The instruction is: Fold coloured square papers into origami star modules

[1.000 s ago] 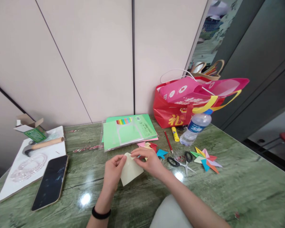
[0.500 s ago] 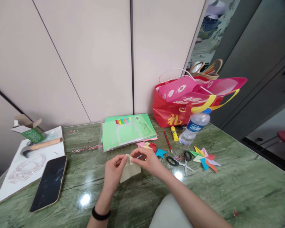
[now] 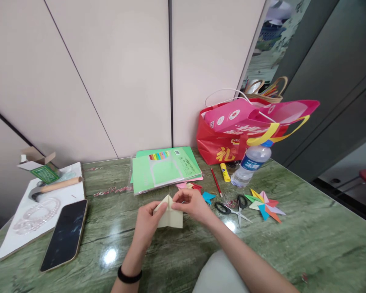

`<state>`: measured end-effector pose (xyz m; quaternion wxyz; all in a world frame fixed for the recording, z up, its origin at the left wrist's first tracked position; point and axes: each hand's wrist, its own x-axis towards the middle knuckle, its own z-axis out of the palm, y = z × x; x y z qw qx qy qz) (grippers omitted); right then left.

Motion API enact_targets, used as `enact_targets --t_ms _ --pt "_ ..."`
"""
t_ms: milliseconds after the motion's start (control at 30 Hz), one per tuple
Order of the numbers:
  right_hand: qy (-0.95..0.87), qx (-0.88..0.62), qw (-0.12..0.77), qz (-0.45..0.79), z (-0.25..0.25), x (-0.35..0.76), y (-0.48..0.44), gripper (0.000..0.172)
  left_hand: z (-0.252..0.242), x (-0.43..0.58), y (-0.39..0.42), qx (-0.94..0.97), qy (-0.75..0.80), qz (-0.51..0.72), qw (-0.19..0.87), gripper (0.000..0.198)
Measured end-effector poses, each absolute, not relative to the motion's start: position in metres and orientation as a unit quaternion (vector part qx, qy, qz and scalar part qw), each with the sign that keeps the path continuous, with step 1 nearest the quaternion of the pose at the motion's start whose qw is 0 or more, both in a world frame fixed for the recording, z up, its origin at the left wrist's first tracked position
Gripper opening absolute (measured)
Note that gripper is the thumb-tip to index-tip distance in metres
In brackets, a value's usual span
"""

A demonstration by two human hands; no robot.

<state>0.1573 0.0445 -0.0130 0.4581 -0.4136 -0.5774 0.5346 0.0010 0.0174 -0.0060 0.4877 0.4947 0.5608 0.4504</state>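
A small pale cream sheet of paper [image 3: 174,221], folded to a peak at its top with a crease down the middle, is held between both hands over the table. My left hand [image 3: 148,221] pinches its left side with the thumb on the front. On the right side, my right hand [image 3: 192,205] pinches the folded corner between thumb and fingers. Behind the right hand lie a blue folded paper piece [image 3: 208,197] and pink and red folded pieces [image 3: 186,186]. Black-handled scissors [image 3: 238,212] rest spread beside a many-coloured paper star [image 3: 264,204].
A pack of green paper [image 3: 158,171] lies against the wall. Toward the right are a red pencil [image 3: 216,182], a yellow glue stick [image 3: 225,172], a water bottle [image 3: 250,165] and a red bag [image 3: 213,142]. At left are a phone [image 3: 65,234], a wooden-handled tool [image 3: 61,184] and an opened box [image 3: 44,173].
The cream paper has turned to face me more squarely, and its peaked top now shows between the hands. Both hands still grip it, with the right fingers shifted slightly right.
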Motion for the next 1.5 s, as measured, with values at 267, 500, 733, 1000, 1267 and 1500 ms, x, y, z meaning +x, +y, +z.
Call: enact_targets --t_ms 267,500,733,1000,1267,1500 --pt "-0.488 -0.428 0.433 0.626 -0.0083 0.1587 0.0444 0.038 -0.0079 0.0009 0.0156 0.477 0.566 0.428 0.519 0.034" --pt "-0.471 -0.432 0.420 0.645 -0.0117 0.1597 0.0453 0.040 -0.0101 0.0012 0.0162 0.483 0.566 0.408 0.528 0.034" --pt "-0.485 -0.424 0.421 0.639 -0.0114 0.1595 0.0451 0.038 -0.0083 0.0017 0.0156 0.479 0.563 0.406 0.537 0.035" --pt "-0.492 -0.423 0.418 0.636 -0.0135 0.1595 0.0449 0.037 -0.0030 0.0031 0.0147 0.505 0.567 0.366 0.538 0.039" --pt "-0.552 -0.410 0.396 0.609 -0.0122 0.1605 0.0450 0.034 -0.0036 0.0012 0.0141 0.523 0.564 0.366 0.524 0.035" --pt "-0.587 -0.437 0.407 0.546 -0.0148 0.1581 0.0459 0.021 -0.0033 0.0025 0.0136 0.517 0.559 0.362 0.537 0.034"
